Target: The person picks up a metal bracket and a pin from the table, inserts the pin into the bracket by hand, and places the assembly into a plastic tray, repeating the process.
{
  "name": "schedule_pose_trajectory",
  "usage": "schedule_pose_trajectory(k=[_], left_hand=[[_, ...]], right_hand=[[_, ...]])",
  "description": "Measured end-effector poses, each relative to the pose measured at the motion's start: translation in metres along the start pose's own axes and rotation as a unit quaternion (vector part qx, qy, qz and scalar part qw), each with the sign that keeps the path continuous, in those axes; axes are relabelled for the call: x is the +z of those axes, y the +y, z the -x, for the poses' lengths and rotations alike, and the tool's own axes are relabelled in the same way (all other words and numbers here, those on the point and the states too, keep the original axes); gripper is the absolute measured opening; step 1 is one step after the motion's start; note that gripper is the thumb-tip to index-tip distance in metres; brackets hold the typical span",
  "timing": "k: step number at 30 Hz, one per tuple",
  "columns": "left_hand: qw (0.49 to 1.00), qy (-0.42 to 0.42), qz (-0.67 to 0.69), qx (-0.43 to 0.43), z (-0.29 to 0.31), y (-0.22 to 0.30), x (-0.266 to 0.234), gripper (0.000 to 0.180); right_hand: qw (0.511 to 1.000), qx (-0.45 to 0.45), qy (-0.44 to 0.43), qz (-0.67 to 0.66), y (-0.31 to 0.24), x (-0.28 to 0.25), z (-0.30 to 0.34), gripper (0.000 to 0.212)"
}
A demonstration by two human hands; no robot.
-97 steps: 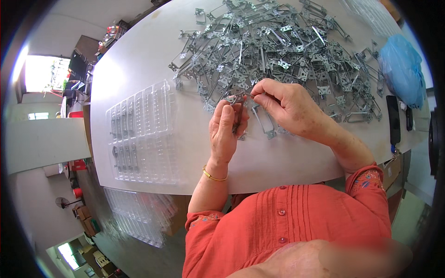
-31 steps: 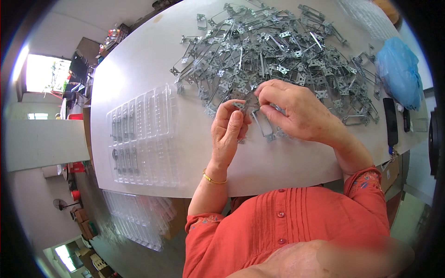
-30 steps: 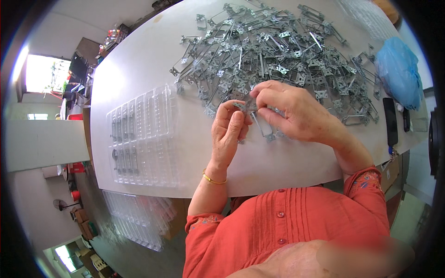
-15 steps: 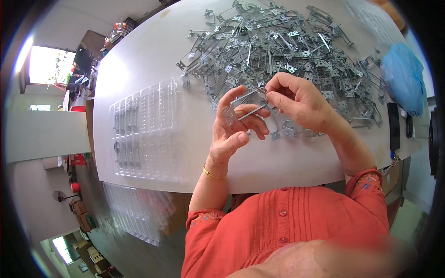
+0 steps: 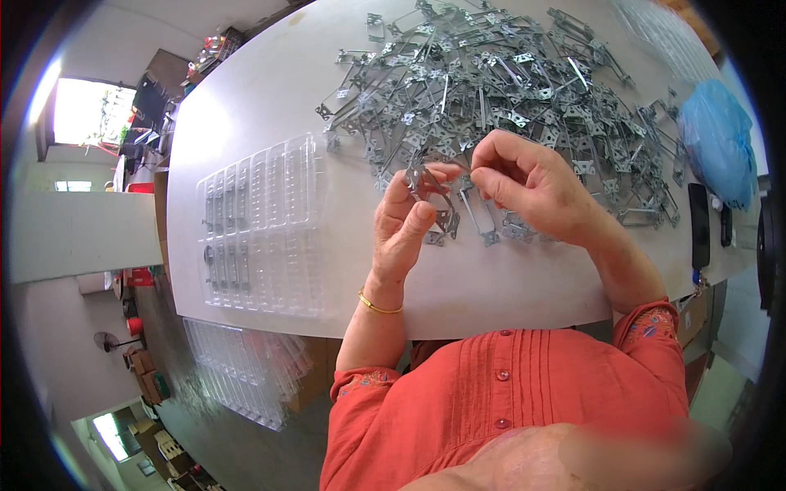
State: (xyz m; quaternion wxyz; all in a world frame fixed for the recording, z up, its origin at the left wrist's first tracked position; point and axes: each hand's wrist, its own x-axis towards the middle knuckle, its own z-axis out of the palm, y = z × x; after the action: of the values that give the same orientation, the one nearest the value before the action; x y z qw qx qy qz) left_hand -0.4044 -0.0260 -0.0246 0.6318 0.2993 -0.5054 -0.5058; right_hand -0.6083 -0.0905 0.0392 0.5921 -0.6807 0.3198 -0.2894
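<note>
My left hand point(image 5: 401, 229) and my right hand point(image 5: 524, 184) meet over the white table point(image 5: 246, 98), both gripping one thin grey metal bracket point(image 5: 430, 182) between their fingertips. The left hand pinches its left end, the right hand its right end. Just beyond my hands lies a big heap of the same metal brackets point(image 5: 499, 82), tangled together. A few loose brackets point(image 5: 491, 225) rest on the table under my right hand. To the left lies a clear plastic tray point(image 5: 262, 225) with long slots, a few of its left slots holding brackets.
A stack of clear trays point(image 5: 246, 368) sits below the table's near edge at left. A blue plastic bag point(image 5: 720, 139) and a dark phone point(image 5: 700, 225) lie at the table's right end. Shelves and boxes stand far left.
My hands have lifted the bracket off the table edge of the heap and turned it between the fingertips; the view has shifted slightly toward the heap.
</note>
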Motion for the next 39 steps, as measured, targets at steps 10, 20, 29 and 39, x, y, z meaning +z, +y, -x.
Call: schedule_pose_trajectory(k=[10, 20, 29, 39], left_hand=[[0.992, -0.024, 0.043, -0.114, 0.008, 0.000, 0.008, 0.045], [0.993, -0.022, 0.038, -0.113, 0.009, 0.000, 0.007, 0.044], [0.993, -0.009, 0.005, -0.119, 0.010, 0.000, 0.003, 0.046], [0.993, -0.015, -0.004, -0.121, 0.010, 0.003, 0.004, 0.046]], right_hand=[[0.997, -0.049, -0.005, 0.052, -0.012, 0.010, 0.008, 0.006], [0.994, -0.061, 0.024, 0.091, -0.009, 0.008, 0.009, 0.007], [0.990, -0.076, 0.039, 0.108, -0.012, 0.010, 0.010, 0.008], [0.988, -0.084, 0.033, 0.122, -0.009, 0.008, 0.010, 0.008]])
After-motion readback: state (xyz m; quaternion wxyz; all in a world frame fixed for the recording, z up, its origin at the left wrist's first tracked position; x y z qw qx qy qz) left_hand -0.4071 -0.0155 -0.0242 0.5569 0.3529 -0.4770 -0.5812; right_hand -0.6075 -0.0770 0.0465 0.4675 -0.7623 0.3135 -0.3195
